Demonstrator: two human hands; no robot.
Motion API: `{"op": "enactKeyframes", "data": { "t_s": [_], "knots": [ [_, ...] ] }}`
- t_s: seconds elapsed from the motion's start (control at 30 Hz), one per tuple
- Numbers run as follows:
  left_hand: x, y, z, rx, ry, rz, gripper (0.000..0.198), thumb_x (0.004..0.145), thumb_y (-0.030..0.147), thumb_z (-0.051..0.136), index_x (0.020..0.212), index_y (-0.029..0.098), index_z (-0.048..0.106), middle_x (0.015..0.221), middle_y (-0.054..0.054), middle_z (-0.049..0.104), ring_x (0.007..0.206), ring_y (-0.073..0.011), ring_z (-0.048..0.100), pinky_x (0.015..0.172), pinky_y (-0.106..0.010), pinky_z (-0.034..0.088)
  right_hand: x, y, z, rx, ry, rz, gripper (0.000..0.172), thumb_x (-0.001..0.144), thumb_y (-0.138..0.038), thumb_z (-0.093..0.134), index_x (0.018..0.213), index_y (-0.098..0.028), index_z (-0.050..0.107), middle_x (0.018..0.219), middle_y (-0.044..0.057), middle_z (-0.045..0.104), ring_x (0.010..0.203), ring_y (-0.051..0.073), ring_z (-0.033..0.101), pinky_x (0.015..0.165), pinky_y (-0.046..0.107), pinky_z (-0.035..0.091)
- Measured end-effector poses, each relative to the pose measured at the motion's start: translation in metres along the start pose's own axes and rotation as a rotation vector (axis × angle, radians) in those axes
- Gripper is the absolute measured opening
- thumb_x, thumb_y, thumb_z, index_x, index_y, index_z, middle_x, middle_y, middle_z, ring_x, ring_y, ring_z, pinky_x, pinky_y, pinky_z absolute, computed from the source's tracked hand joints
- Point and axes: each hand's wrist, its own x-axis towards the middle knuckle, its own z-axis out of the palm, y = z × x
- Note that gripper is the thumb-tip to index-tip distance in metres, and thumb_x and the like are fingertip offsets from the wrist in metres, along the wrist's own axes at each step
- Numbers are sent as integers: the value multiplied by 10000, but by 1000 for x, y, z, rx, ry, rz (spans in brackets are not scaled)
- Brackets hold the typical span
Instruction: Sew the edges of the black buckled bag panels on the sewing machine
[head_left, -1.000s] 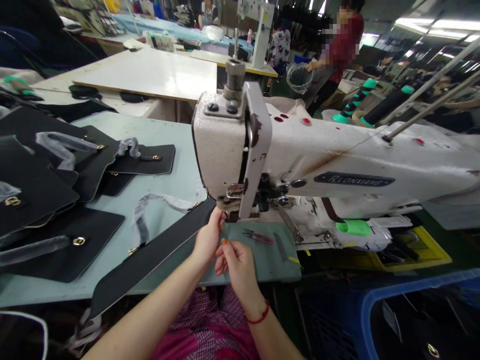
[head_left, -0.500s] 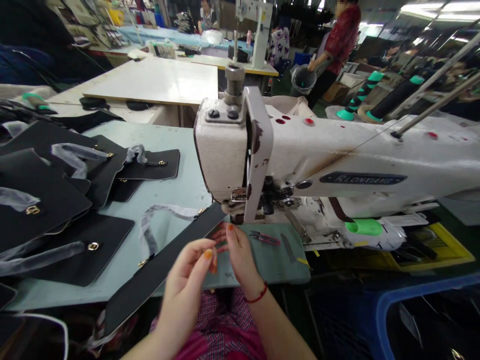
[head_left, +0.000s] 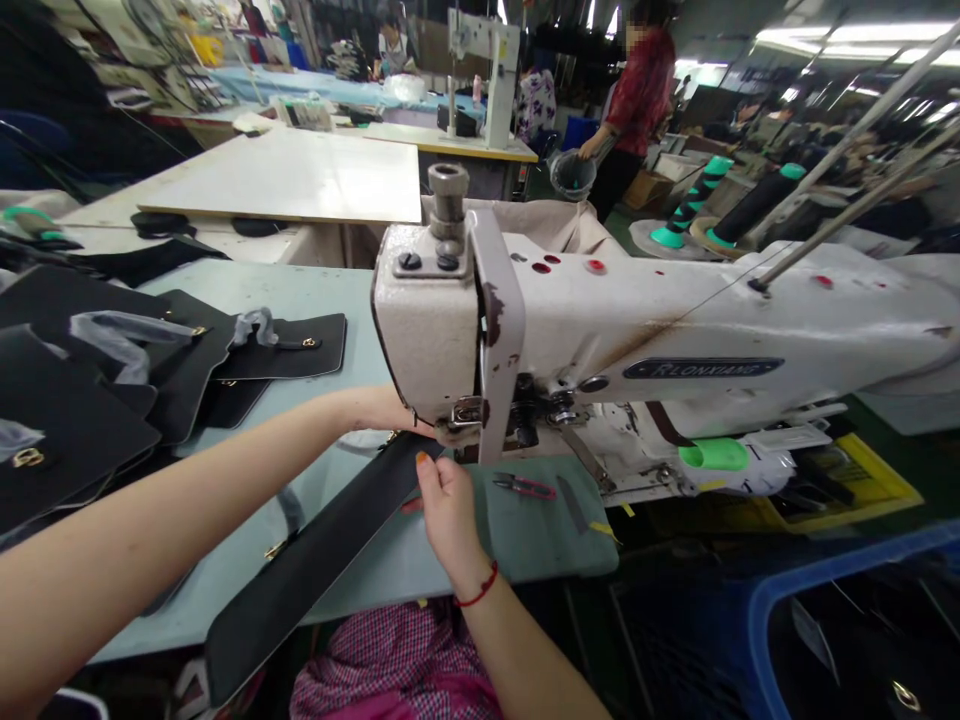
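Observation:
A long black leather-like panel (head_left: 322, 565) slants across the pale green sewing table, its far end under the head of a white sewing machine (head_left: 675, 310). My right hand (head_left: 451, 515) pinches the panel's right edge near the machine, thumb on top and a fingertip showing below. My left hand (head_left: 386, 408) reaches over the panel to the far side of the machine head; its fingers are hidden there. A plastic-wrapped handle with gold fittings (head_left: 279, 545) lies along the panel's left edge, partly covered by my left forearm. Pink-handled thread snips (head_left: 526, 487) lie right of my right hand.
Several black panels with wrapped handles (head_left: 172, 370) are piled on the left of the table. Thread cones (head_left: 694, 200) stand behind the machine. A blue crate (head_left: 765, 620) is at lower right, near a yellow tray (head_left: 862, 490). A person in red (head_left: 641, 85) holds a bin farther back.
My left hand has left its place beside my right hand and stretched over the panel behind the machine head. My right hand has closed on the panel's edge. The view has shifted slightly.

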Motion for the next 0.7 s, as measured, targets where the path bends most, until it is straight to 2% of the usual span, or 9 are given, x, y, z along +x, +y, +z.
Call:
{"op": "enactKeyframes", "data": {
  "t_s": [0.07, 0.1, 0.17, 0.3, 0.4, 0.5, 0.7],
  "knots": [
    [-5, -3, 0, -1, -219, -129, 274, 510, -71, 704, 742, 72, 733, 782, -111, 755, 765, -256, 695, 715, -416, 552, -2, -2, -4, -103, 17, -53, 434, 874, -504, 482, 574, -208, 381, 528, -33, 401, 464, 98, 448, 422, 199, 372],
    [-7, -5, 0, -5, -289, -161, 309, 510, -73, 712, 781, 73, 736, 822, -111, 759, 809, -251, 694, 736, -396, 549, -3, -3, -6, -151, 29, -86, 438, 883, -477, 474, 559, -208, 354, 513, -38, 374, 463, 92, 413, 426, 199, 329],
    [-11, -10, 1, -9, -330, -147, 364, 504, -52, 745, 849, 65, 739, 878, -118, 760, 857, -242, 688, 761, -357, 543, -5, -6, -12, -230, 44, -154, 450, 893, -434, 459, 539, -205, 302, 498, -45, 321, 474, 82, 335, 449, 211, 247],
    [-18, -26, 4, 56, -321, -21, 398, 597, 107, 782, 993, 99, 737, 995, -99, 754, 918, -218, 677, 850, -314, 516, -9, -12, -27, -293, -8, -205, 435, 899, -394, 442, 541, -198, 291, 510, -49, 291, 505, 83, 269, 488, 239, 182],
    [-23, -34, 6, 114, -308, 78, 346, 634, 216, 781, 975, 161, 754, 1023, -71, 750, 973, -234, 670, 898, -329, 503, -9, -16, -38, -289, -89, -198, 415, 900, -399, 438, 560, -193, 318, 529, -46, 307, 520, 86, 284, 498, 238, 191],
    [-29, -38, 9, 130, -265, 93, 308, 613, 269, 790, 911, 193, 769, 1003, -70, 752, 966, -277, 670, 886, -382, 515, -8, -19, -46, -304, -139, -182, 410, 894, -412, 445, 570, -192, 324, 539, -45, 309, 526, 88, 290, 501, 237, 197],
    [-36, -48, 15, 120, -140, 69, 412, 647, 302, 774, 1048, 215, 739, 1107, -60, 725, 1030, -272, 646, 944, -375, 475, -5, -24, -60, -327, -233, -145, 420, 895, -442, 443, 580, -194, 320, 564, -37, 286, 543, 93, 278, 492, 231, 199]
  ]
}}
